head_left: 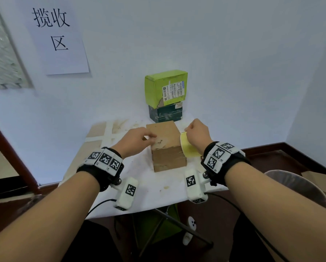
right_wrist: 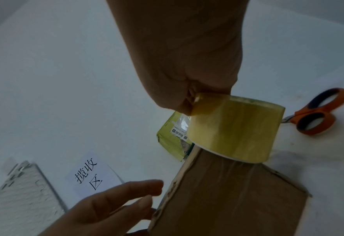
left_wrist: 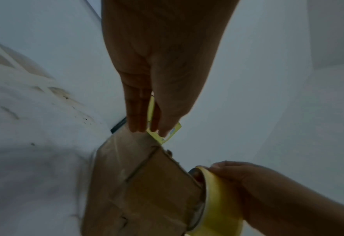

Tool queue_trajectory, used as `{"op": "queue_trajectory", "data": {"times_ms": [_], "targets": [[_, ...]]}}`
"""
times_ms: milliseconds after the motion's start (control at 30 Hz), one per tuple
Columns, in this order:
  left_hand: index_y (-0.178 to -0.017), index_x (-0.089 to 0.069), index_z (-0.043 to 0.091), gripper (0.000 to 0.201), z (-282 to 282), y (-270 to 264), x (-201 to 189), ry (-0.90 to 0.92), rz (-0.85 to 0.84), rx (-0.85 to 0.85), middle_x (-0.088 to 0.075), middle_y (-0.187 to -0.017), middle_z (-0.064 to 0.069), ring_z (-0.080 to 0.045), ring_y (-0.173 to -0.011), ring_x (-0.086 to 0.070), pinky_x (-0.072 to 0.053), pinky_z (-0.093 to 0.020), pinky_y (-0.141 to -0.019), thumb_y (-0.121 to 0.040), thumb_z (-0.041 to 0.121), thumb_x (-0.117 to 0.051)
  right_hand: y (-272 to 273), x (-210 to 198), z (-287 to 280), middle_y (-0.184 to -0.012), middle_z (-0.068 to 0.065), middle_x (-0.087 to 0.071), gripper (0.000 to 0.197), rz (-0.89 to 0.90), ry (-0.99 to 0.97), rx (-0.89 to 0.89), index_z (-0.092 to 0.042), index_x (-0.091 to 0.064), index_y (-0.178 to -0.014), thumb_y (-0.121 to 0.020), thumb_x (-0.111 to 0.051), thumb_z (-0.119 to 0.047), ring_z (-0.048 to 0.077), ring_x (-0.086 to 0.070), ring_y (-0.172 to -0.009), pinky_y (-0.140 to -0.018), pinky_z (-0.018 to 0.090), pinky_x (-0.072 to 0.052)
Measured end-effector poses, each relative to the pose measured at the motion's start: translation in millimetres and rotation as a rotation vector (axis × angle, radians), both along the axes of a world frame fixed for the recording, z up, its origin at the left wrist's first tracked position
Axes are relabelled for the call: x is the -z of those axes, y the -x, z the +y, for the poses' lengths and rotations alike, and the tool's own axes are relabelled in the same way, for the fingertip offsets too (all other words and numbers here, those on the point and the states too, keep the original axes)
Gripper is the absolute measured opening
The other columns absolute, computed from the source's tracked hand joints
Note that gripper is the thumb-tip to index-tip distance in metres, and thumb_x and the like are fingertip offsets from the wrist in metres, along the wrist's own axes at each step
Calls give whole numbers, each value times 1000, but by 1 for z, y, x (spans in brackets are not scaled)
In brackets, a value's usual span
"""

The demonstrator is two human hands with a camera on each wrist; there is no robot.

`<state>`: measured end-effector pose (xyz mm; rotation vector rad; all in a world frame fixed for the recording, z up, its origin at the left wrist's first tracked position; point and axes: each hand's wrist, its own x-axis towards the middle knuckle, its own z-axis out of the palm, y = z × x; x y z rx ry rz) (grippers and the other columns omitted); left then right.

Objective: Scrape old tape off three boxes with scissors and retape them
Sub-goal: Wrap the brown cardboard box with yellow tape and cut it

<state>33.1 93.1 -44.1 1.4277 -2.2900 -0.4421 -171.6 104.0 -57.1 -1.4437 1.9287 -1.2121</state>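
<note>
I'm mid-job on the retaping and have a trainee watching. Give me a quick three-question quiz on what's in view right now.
1. True or false: the scissors are in the right hand.
2. Which box is being worked on? A) green box B) brown box C) dark box
3. Fill in: the green box sits on top of the ____ box.

Key
1. False: they lie on the table; the right hand grips the tape roll.
2. B: the left hand rests on its top.
3. dark
</note>
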Motion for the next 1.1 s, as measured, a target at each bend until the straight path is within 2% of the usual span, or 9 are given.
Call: {"op": "queue_trajectory", "data": {"times_ms": [100, 200, 333, 400, 533, 633, 700, 767, 1100], "targets": [[-121, -65, 20, 33, 2, 0, 7, 0, -40, 60, -58, -118, 2, -12, -97, -59, -41, -21, -82, -92, 36, -60, -1, 4, -1, -116, 20, -56, 6, 1, 31, -5, -7, -44, -96, -97, -39, -6, 33, -55, -106, -87, 38, -45], [-124, -63, 18, 44, 2, 5, 12, 15, -61, 29, -54, -117, 2, -10, -97, -56, -37, -19, -80, -88, 44, -63, -1, 7, -2, -115, 19, -56, 6, 11, 62, -12, -8, -44, -95, -97, -39, -6, 32, -55, -106, -87, 38, -45], [-126, -60, 12, 57, 0, 16, 14, 39, -190, 51, -49, -111, 0, -15, -99, -54, -42, -24, -85, -82, 49, -68, 4, 5, -4, -116, 18, -58, 6, 34, 87, 19, -9, -44, -95, -98, -38, -7, 31, -55, -105, -88, 38, -44], [-119, -64, 10, 53, -3, 22, 16, 64, -221, 42, -50, -109, -4, -18, -97, -53, -44, -28, -84, -82, 48, -68, 4, 2, -3, -113, 16, -59, 8, 68, 141, 32, -8, -44, -96, -97, -37, -6, 31, -55, -101, -86, 38, -44], [-97, -67, 4, 50, -5, 37, 20, 110, -253, 6, -46, -95, -6, -23, -87, -50, -38, -30, -69, -83, 51, -64, -1, -1, -2, -107, 14, -60, 16, 133, 231, 21, -1, -51, -103, -97, -37, -7, 30, -55, -98, -87, 41, -45], [-111, -66, 8, 53, -9, 37, 23, 110, -200, 29, -47, -101, -7, -21, -90, -49, -42, -31, -74, -84, 53, -62, -1, 6, 1, -107, 16, -60, 14, 190, 193, -28, -1, -50, -100, -97, -37, -6, 32, -56, -97, -87, 45, -46], [-128, -59, 15, 60, -12, 31, 24, 111, -164, 62, -48, -106, -5, -18, -92, -49, -45, -30, -81, -83, 55, -62, 0, 10, 3, -110, 17, -59, 15, 227, 177, -37, 0, -49, -103, -97, -37, -6, 32, -55, -99, -86, 41, -45], [-136, -53, 18, 64, -13, 26, 25, 110, -156, 95, -46, -109, -2, -17, -95, -50, -45, -29, -84, -84, 55, -61, -1, 11, 3, -114, 16, -58, 17, 271, 157, -33, 0, -49, -107, -97, -37, -7, 33, -55, -102, -85, 38, -43], [-133, -56, 27, 48, -10, 24, 31, 137, -162, 175, -40, -109, -1, -14, -90, -50, -46, -33, -88, -91, 51, -53, -3, 18, 0, -113, 15, -53, 24, 415, 131, 18, -1, -46, -114, -93, -35, -3, 34, -53, -96, -72, 30, -30]]}}
